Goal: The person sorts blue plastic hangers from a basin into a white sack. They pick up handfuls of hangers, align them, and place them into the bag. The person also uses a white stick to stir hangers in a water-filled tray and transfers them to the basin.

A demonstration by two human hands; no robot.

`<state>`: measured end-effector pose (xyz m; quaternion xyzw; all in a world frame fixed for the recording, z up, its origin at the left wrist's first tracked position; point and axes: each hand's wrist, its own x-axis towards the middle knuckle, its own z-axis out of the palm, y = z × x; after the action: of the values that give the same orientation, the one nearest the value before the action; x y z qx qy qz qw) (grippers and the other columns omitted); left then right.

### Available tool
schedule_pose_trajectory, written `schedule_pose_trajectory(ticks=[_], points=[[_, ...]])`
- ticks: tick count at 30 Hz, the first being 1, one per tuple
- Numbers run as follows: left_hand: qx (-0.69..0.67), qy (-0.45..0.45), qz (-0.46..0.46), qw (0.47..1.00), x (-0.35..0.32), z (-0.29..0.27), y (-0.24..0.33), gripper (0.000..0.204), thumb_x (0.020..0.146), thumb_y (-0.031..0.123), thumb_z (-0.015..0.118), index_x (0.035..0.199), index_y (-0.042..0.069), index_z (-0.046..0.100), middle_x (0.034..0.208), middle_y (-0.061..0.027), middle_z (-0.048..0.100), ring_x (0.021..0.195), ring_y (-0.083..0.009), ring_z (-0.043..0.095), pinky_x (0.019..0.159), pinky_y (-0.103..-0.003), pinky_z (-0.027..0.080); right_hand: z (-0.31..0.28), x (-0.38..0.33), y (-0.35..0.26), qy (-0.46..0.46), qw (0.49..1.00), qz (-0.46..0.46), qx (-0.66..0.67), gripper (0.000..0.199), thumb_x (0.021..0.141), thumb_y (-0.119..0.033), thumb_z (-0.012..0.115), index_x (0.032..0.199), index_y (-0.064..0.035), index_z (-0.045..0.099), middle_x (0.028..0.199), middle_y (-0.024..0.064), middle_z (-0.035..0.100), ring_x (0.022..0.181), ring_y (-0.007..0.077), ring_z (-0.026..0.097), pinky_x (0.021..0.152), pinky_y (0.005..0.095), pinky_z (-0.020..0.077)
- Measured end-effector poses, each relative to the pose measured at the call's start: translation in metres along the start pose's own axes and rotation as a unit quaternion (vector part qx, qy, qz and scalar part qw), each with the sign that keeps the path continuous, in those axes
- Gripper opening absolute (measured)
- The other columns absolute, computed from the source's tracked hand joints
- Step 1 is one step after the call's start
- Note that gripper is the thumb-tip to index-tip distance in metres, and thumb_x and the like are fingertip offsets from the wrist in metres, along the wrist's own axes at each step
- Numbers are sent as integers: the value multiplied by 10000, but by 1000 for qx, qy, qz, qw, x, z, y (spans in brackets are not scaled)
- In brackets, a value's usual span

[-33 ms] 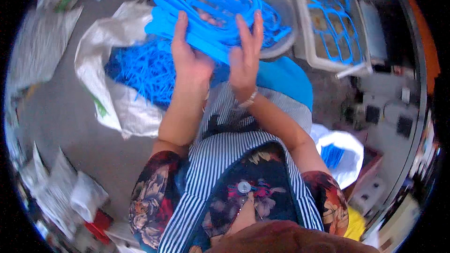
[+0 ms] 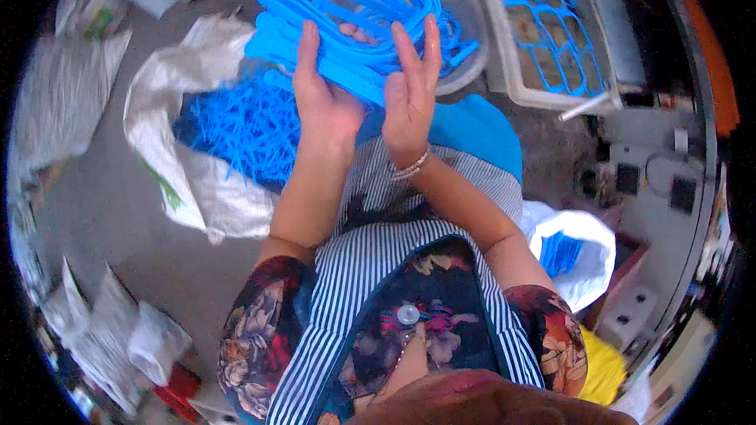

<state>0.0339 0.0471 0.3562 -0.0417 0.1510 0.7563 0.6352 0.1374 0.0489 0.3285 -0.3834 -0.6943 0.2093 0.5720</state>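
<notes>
A thick bundle of blue flexible plastic loops [image 2: 339, 51] lies between my two hands at the top of the head view. My left hand [image 2: 327, 102] is closed on its near side, thumb on top; the fingertips showing through the loops appear to come from below. My right hand [image 2: 409, 94] rests against the bundle's right side, its index and middle fingers stretched up and slightly apart. Behind the bundle, a round translucent basin [image 2: 479, 24] holds more blue loops. To the left, a white woven sack [image 2: 153, 86] lies open with thin blue scraps [image 2: 244, 126] in it.
A pale rectangular tray [image 2: 508, 71] with blue looped frames stands at the far right. Nearer, a white bag [image 2: 594, 260] holds blue strips beside my right arm. White sacks [image 2: 110, 330] lie at the lower left, and a yellow item [image 2: 602, 366] at the lower right.
The surroundings shift slightly in the picture. My right thumb and fingers, blurred before, now show sharply against the bundle; the left hand keeps its hold.
</notes>
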Motion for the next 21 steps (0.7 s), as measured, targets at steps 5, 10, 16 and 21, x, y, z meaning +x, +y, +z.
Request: schedule_pose_trajectory(ticks=[5, 10, 16, 21], points=[[92, -81, -42, 992, -12, 12, -46, 364, 903, 332, 502, 1076, 11, 507, 1018, -118, 572, 965, -252, 539, 903, -393, 418, -50, 4, 2, 21, 999, 34, -11, 368, 873, -223, 481, 1215, -100, 542, 1425, 174, 274, 1313, 318, 258, 1062, 421, 209], [233, -78, -77, 966, -10, 19, -59, 340, 878, 194, 552, 1161, 15, 494, 1115, -152, 564, 1015, -270, 550, 902, -434, 447, -107, -4, 3, 96, 929, 278, 226, 482, 906, -374, 474, 1319, -134, 410, 1429, 111, 283, 1305, 256, 280, 1067, 395, 226], [409, -109, 44, 905, -52, 39, -62, 511, 857, 285, 581, 1212, -56, 442, 1174, -215, 492, 1156, -308, 456, 978, -488, 375, -67, -4, -6, 218, 801, 338, 443, 875, 844, -550, 504, 1433, -80, 59, 1433, 146, 253, 1295, 264, 302, 1050, 337, 272], [405, -116, -35, 906, -68, 83, -102, 532, 846, 284, 604, 1204, -73, 437, 1189, -193, 497, 1122, -322, 480, 977, -508, 354, -138, -10, -22, 210, 790, 295, 495, 877, 857, -554, 477, 1431, -74, 20, 1419, 160, 286, 1271, 267, 343, 1025, 351, 313]])
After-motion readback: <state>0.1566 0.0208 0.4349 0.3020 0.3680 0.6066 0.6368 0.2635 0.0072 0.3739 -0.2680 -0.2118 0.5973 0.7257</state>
